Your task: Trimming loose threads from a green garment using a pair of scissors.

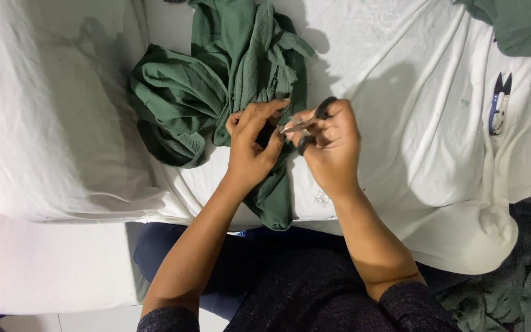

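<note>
Both hands (250, 144) (333, 147) work scissors (305, 126) on green cloth (216, 80).

scissor blades (292, 126) mostly hidden between hands; second green cloth (520, 24) cut off.

No packages, labels, signs or screens show anywhere on the white sheet (401, 92), from its edges to its corners; only cloth and small tools lie there.
</note>
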